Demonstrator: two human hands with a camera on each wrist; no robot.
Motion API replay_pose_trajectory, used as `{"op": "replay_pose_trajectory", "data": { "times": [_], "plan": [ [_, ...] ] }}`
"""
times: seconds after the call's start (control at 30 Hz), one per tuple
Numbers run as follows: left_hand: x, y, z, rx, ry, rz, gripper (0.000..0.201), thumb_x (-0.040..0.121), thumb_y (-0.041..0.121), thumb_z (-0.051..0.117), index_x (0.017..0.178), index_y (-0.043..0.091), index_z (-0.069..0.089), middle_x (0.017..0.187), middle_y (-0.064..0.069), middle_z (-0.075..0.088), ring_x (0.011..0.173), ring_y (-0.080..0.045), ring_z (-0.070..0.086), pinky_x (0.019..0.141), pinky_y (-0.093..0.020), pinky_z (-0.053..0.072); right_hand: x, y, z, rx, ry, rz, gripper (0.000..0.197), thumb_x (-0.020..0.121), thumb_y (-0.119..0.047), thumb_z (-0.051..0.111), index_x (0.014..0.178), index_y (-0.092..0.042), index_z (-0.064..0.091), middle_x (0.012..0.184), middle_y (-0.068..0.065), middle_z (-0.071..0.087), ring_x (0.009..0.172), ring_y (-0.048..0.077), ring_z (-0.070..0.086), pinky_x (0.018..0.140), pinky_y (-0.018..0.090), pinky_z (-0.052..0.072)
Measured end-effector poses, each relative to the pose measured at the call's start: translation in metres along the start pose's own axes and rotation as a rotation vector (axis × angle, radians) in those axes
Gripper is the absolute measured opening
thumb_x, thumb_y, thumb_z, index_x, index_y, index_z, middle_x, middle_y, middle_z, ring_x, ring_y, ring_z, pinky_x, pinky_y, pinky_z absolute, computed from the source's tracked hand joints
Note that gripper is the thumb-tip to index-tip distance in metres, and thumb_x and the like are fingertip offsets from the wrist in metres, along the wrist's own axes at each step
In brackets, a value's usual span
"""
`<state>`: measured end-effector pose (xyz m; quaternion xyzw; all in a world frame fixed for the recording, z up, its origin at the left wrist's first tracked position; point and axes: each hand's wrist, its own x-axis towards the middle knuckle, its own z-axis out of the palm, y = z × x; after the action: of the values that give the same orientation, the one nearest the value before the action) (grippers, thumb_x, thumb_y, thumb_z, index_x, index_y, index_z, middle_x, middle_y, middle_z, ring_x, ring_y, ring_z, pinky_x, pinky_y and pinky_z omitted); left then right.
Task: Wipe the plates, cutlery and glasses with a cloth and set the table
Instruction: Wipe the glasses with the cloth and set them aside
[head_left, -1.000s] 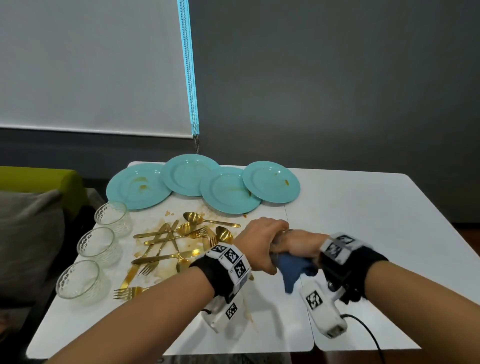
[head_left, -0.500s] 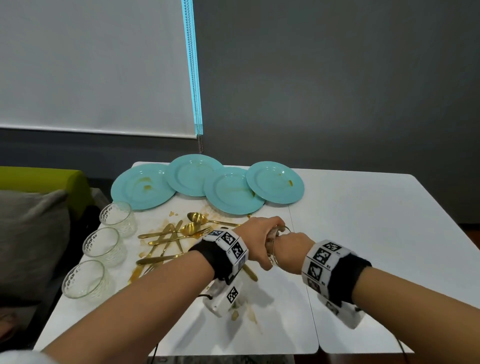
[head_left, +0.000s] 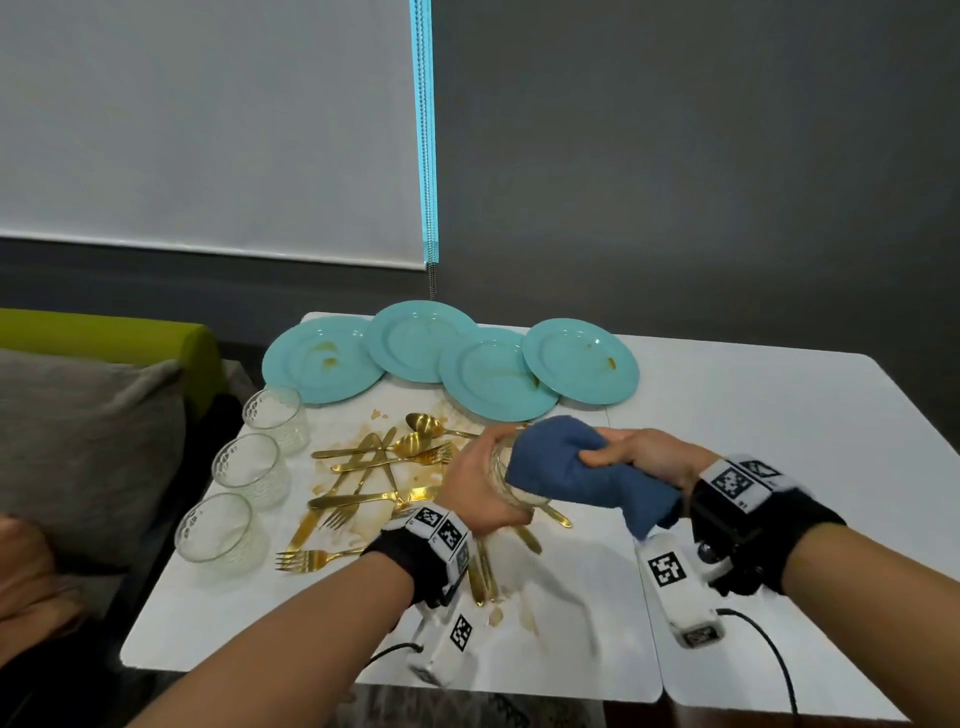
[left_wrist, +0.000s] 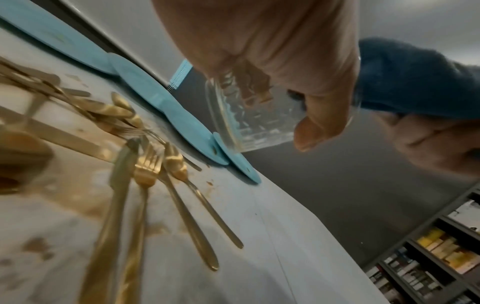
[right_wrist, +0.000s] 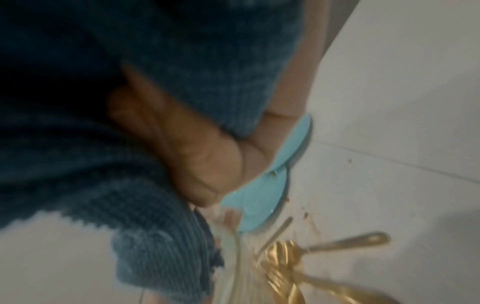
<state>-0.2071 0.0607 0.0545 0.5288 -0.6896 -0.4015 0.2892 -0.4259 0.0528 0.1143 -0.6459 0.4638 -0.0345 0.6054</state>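
Observation:
My left hand (head_left: 480, 488) grips a clear patterned glass (head_left: 511, 480) above the table, tipped on its side with the mouth toward the right; in the left wrist view the glass (left_wrist: 259, 123) sits under my curled fingers (left_wrist: 319, 119). My right hand (head_left: 631, 457) holds a bunched blue cloth (head_left: 566, 467) pushed against the mouth of the glass; the cloth (right_wrist: 182, 61) fills the right wrist view. Several teal plates (head_left: 410, 343) overlap at the back. Gold cutlery (head_left: 384, 467) lies scattered on a stained patch. Three more glasses (head_left: 249, 467) stand along the left edge.
The white table (head_left: 753, 441) is made of two panels with a seam down the middle; brown spills (head_left: 524, 618) mark the left panel. A grey cushion (head_left: 78, 441) and green sofa lie to the left. A dark wall stands behind; shelves (left_wrist: 428, 257) show at the right.
My right hand has turned over, bringing the blue cloth up on top and out toward the right of the glass. My left hand has rolled the glass while still holding it.

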Motion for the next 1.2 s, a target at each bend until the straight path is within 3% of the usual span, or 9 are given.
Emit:
{"op": "replay_pose_trajectory", "data": {
  "times": [0.1,0.27,0.37,0.5,0.67,0.8,0.93,1.03,1.2],
  "plan": [
    [-0.008,-0.013,-0.008,0.013,0.027,-0.024,0.094,0.049,0.024,0.089,0.13,0.027,0.04,0.123,0.005,0.054,0.111,-0.014,0.053,0.094,-0.026,0.045,-0.009,-0.029,-0.014,0.408,0.416,0.062,0.027,0.092,-0.004,0.049,0.114,-0.018,0.054,0.126,0.007,0.055,0.121,0.023,0.048,0.11,0.039,0.033],
    [-0.02,-0.023,-0.023,-0.073,0.09,-0.053,0.093,0.051,0.02,0.092,0.128,0.025,0.041,0.115,0.01,0.052,0.105,-0.007,0.049,0.084,-0.011,0.037,-0.006,-0.04,-0.014,0.484,0.459,0.029,0.027,0.094,-0.004,0.045,0.119,-0.013,0.051,0.124,0.007,0.056,0.121,0.025,0.049,0.105,0.037,0.038],
    [-0.026,-0.028,-0.027,-0.081,0.131,-0.044,0.096,0.048,0.026,0.092,0.129,0.027,0.041,0.121,0.008,0.053,0.11,-0.009,0.051,0.089,-0.017,0.039,0.0,-0.05,0.002,0.428,0.443,0.009,0.031,0.095,0.001,0.041,0.123,-0.008,0.049,0.113,0.003,0.057,0.114,0.021,0.05,0.08,0.021,0.046],
    [-0.029,-0.028,-0.032,-0.069,0.176,-0.016,0.095,0.045,0.028,0.084,0.13,0.023,0.043,0.124,0.002,0.053,0.113,-0.013,0.051,0.09,-0.02,0.041,0.002,-0.077,0.035,0.069,0.443,-0.037,0.02,0.089,0.004,0.05,0.097,-0.009,0.063,0.095,0.002,0.062,0.096,0.017,0.053,0.078,0.022,0.044],
    [-0.03,-0.007,-0.044,0.084,0.027,0.16,0.074,0.044,0.02,0.081,0.114,0.024,0.057,0.104,0.002,0.062,0.096,-0.017,0.059,0.086,-0.029,0.049,0.006,-0.092,0.086,-1.196,0.171,0.013,0.047,0.085,-0.01,0.057,0.127,-0.031,0.051,0.122,0.001,0.059,0.104,0.025,0.058,0.082,0.03,0.044],
    [-0.03,0.011,-0.039,0.38,-0.124,0.258,0.086,0.048,0.026,0.081,0.128,0.016,0.05,0.118,-0.003,0.055,0.11,-0.021,0.047,0.098,-0.035,0.04,0.01,-0.083,0.105,-1.42,0.072,0.11,0.049,0.088,-0.015,0.053,0.134,-0.027,0.041,0.13,0.0,0.053,0.105,0.027,0.059,0.077,0.032,0.041],
    [-0.025,0.023,-0.03,0.473,-0.181,0.328,0.089,0.053,0.026,0.084,0.133,0.017,0.047,0.125,-0.003,0.054,0.115,-0.021,0.045,0.103,-0.036,0.036,0.016,-0.083,0.111,-1.483,0.025,0.271,0.029,0.09,-0.017,0.054,0.119,-0.011,0.055,0.119,0.007,0.061,0.109,0.026,0.059,0.087,0.033,0.046],
    [-0.023,0.028,-0.026,0.511,-0.193,0.393,0.085,0.052,0.025,0.085,0.129,0.016,0.051,0.122,-0.004,0.056,0.111,-0.023,0.048,0.098,-0.035,0.037,0.02,-0.082,0.104,-1.283,-0.016,0.353,0.044,0.09,-0.019,0.055,0.132,-0.009,0.045,0.128,0.011,0.054,0.116,0.026,0.054,0.094,0.032,0.044],
    [-0.023,0.021,-0.02,0.52,-0.125,0.523,0.075,0.043,0.03,0.086,0.112,0.011,0.061,0.1,-0.007,0.065,0.09,-0.029,0.06,0.084,-0.038,0.049,0.015,-0.075,0.089,-0.829,0.061,0.197,0.035,0.09,-0.012,0.055,0.124,-0.004,0.056,0.121,0.01,0.055,0.106,0.014,0.049,0.082,0.019,0.036]
  ]
}}
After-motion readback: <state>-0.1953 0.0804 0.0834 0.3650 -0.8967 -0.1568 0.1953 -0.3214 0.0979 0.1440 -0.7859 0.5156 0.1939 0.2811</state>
